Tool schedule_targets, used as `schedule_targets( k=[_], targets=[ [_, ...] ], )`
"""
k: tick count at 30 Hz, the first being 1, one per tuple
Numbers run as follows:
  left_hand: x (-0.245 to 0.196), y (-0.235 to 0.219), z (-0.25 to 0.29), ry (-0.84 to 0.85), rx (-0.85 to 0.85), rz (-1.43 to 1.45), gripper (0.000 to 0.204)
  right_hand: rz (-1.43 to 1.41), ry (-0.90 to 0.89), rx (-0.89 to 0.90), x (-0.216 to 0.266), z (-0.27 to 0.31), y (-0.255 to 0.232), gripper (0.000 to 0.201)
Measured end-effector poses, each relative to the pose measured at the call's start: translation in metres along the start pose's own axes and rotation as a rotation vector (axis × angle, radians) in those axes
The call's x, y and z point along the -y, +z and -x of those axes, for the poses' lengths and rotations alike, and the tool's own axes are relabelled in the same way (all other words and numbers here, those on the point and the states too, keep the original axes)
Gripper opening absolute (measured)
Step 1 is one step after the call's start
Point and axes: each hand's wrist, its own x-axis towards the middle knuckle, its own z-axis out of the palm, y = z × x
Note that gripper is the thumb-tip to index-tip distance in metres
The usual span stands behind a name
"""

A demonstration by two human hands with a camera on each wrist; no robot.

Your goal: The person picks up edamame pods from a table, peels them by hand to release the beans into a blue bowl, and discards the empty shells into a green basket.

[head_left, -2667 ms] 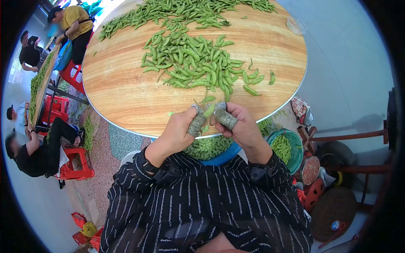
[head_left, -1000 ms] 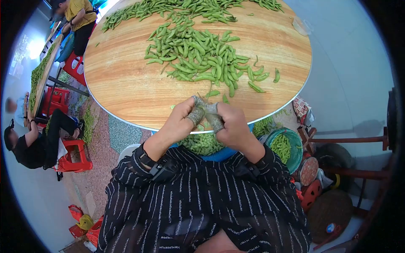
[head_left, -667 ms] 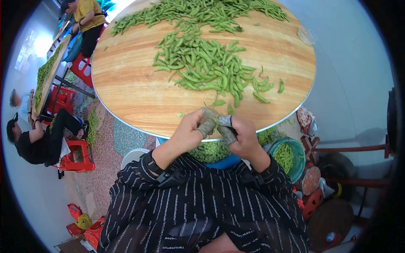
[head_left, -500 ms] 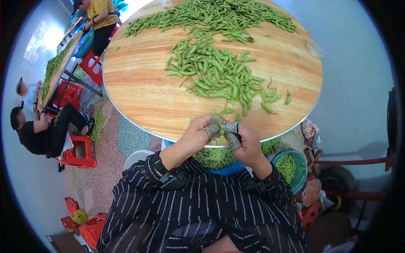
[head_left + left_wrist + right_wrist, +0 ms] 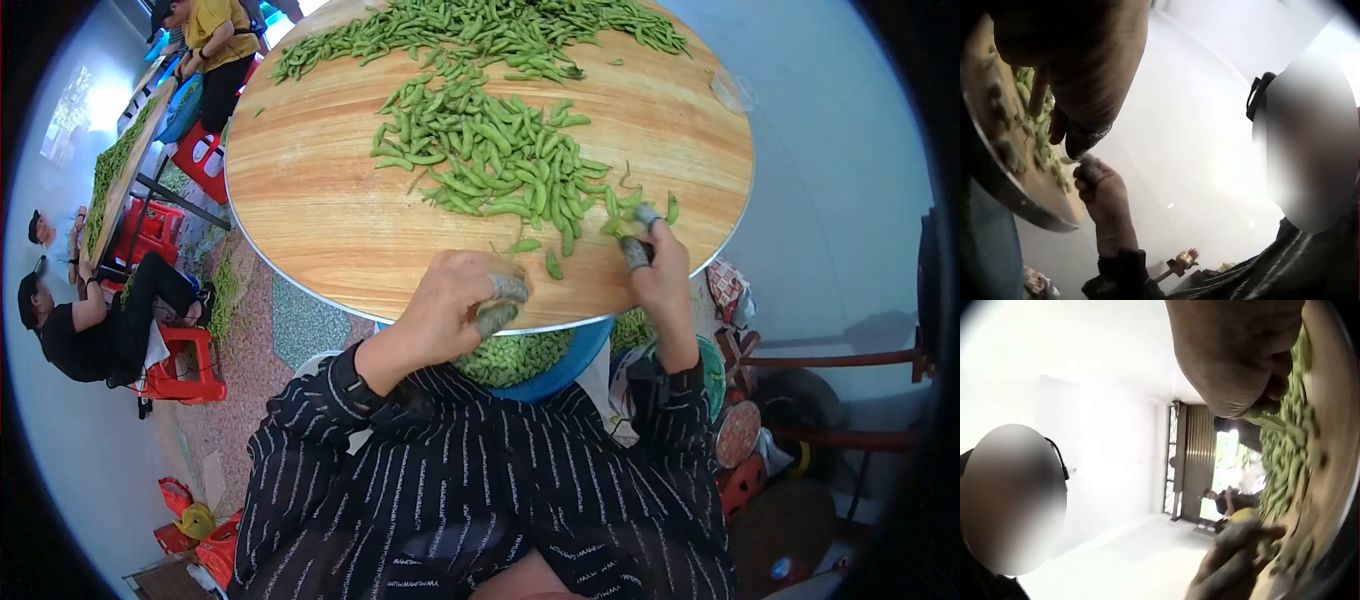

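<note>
A heap of green soybean pods point(image 5: 490, 150) lies on the round wooden table point(image 5: 320, 220). At its right edge my right hand point(image 5: 660, 270), with grey wraps on thumb and forefinger, pinches a soybean pod point(image 5: 612, 228); a pod point(image 5: 1269, 422) shows under its fingers in the right wrist view. My left hand point(image 5: 450, 300) is over the table's front edge, fingers curled, thumb and forefinger wrapped too. Blur at its tips means I cannot tell whether it holds anything. Two loose pods point(image 5: 553, 265) lie between the hands.
Below the table's front edge stands a blue basin point(image 5: 590, 350) of shelled green beans point(image 5: 515, 358). My right forearm partly covers a green basket point(image 5: 714, 380). A bigger pile of pods point(image 5: 500, 30) spreads across the far side, with a clear plastic cup point(image 5: 733, 92) at right.
My hands, together over the front edge half a second ago, are now apart. The right hand has moved right and forward to the loose pods; the left has shifted slightly left.
</note>
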Motion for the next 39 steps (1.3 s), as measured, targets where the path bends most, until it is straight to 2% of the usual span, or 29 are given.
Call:
schedule_targets(
  k=[1, 2, 3, 4, 6, 8, 10, 14, 16, 19, 20, 22, 23, 25, 26, 28, 29, 33, 34, 36, 37, 39],
  targets=[
    [0.004, -0.003, -0.006, 0.003, -0.007, -0.013, 0.019, 0.097, 0.008, -0.058, -0.005, -0.006, -0.002, 0.024],
    [0.008, -0.003, -0.012, -0.070, -0.046, -0.082, 0.018, 0.089, -0.009, -0.057, -0.006, -0.007, -0.001, 0.024],
    [0.012, -0.002, -0.018, -0.145, -0.084, -0.150, 0.018, 0.011, -0.008, -0.086, -0.004, -0.003, 0.000, 0.028],
    [0.022, -0.001, -0.026, -0.146, -0.094, -0.167, 0.018, -0.069, -0.009, -0.114, -0.003, 0.001, 0.001, 0.033],
    [0.044, 0.002, -0.041, -0.175, 0.019, -0.366, 0.019, -0.122, -0.010, -0.058, -0.002, 0.006, 0.006, 0.032],
    [0.054, 0.005, -0.045, -0.180, 0.046, -0.422, 0.020, -0.218, 0.027, -0.006, 0.008, 0.013, 0.013, 0.027],
    [0.056, 0.007, -0.050, -0.248, 0.154, -0.468, 0.022, -0.264, 0.059, 0.011, 0.013, 0.017, 0.018, 0.023],
    [0.050, 0.007, -0.048, -0.275, 0.181, -0.523, 0.023, -0.332, 0.027, 0.075, 0.019, 0.025, 0.034, 0.025],
    [0.046, 0.005, -0.045, -0.281, 0.206, -0.582, 0.014, -0.386, 0.079, 0.132, 0.025, 0.028, 0.044, 0.026],
    [0.044, 0.000, -0.042, -0.311, 0.188, -0.596, 0.014, -0.409, 0.090, 0.206, 0.031, 0.031, 0.058, 0.030],
    [0.045, 0.002, -0.040, -0.309, 0.200, -0.577, 0.014, -0.435, 0.096, 0.233, 0.031, 0.032, 0.060, 0.030],
    [0.048, 0.004, -0.037, -0.315, 0.026, -0.535, 0.015, -0.421, 0.101, 0.247, 0.031, 0.034, 0.063, 0.030],
    [0.048, 0.002, -0.035, -0.307, 0.040, -0.520, 0.015, -0.534, 0.130, 0.262, 0.033, 0.035, 0.065, 0.031],
    [0.047, -0.008, -0.032, -0.574, -0.179, 0.015, 0.018, -0.753, 0.216, 0.328, 0.043, 0.034, 0.065, 0.035],
    [0.044, -0.009, -0.031, -0.572, -0.168, 0.021, 0.018, -0.752, 0.225, 0.318, 0.048, 0.034, 0.065, 0.035],
    [0.034, -0.009, -0.025, -0.711, -0.450, 0.877, 0.022, -1.012, 0.362, 0.412, 0.054, 0.033, 0.068, 0.035],
    [0.025, -0.007, -0.025, -0.716, -0.462, 0.897, 0.024, -1.113, 0.393, 0.409, 0.053, 0.033, 0.073, 0.032],
    [0.011, 0.014, -0.012, -0.677, -0.465, 1.041, 0.029, -1.130, 0.367, 0.433, 0.058, 0.027, 0.076, 0.027],
    [0.011, 0.015, -0.010, -0.682, -0.466, 1.044, 0.029, -1.095, 0.396, 0.394, 0.059, 0.028, 0.074, 0.026],
    [0.012, 0.015, -0.006, -0.576, -0.419, 0.887, 0.030, -1.056, 0.430, 0.356, 0.058, 0.027, 0.071, 0.025],
    [0.011, 0.014, -0.004, -0.583, -0.421, 0.892, 0.030, -0.999, 0.402, 0.343, 0.057, 0.028, 0.069, 0.023],
    [0.007, 0.007, -0.005, -0.496, -0.290, 0.511, 0.032, -0.942, 0.373, 0.328, 0.056, 0.027, 0.066, 0.022]
  ],
)
